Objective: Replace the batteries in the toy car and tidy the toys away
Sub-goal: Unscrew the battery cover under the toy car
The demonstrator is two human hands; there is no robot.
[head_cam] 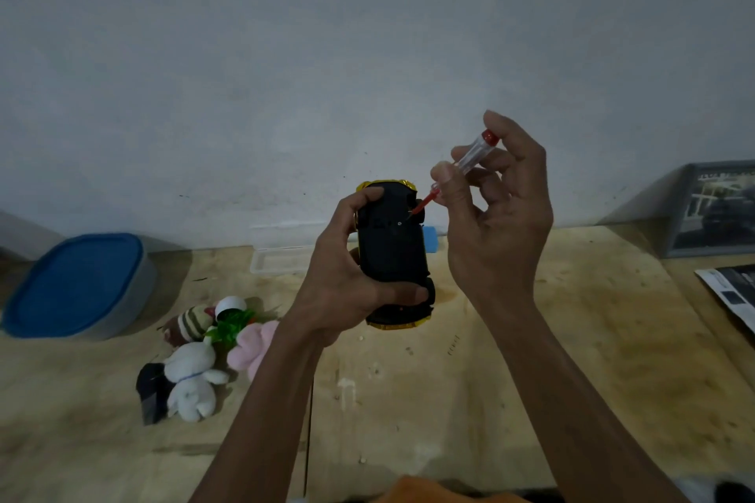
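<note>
Left to right. One blue-lidded container [77, 284] rests, closed, at the far left of the wooden surface [531, 380]. Beside it lies a heap of small soft toys [204, 351]; I count about five, including one striped, one green, one pink, one white and one dark piece, though the overlap makes the count uncertain. One clear shallow tray [278, 259] sits behind them near the wall. At centre, my left hand [347, 278] holds the single toy car [394, 253] above the surface, underside up, its grip wrapped around the body. My right hand [490, 208] pinches one small screwdriver [457, 171] with a clear handle and red cap, its tip close to a small screw on the black underside. A blue cylindrical object [433, 240] shows just behind the car; I cannot identify it. One framed picture [715, 208] leans on the wall at far right, with one printed sheet [731, 294] below. I judge the task to be early: the battery cover appears closed, no batteries are visible, and the toys are not yet put away.
</note>
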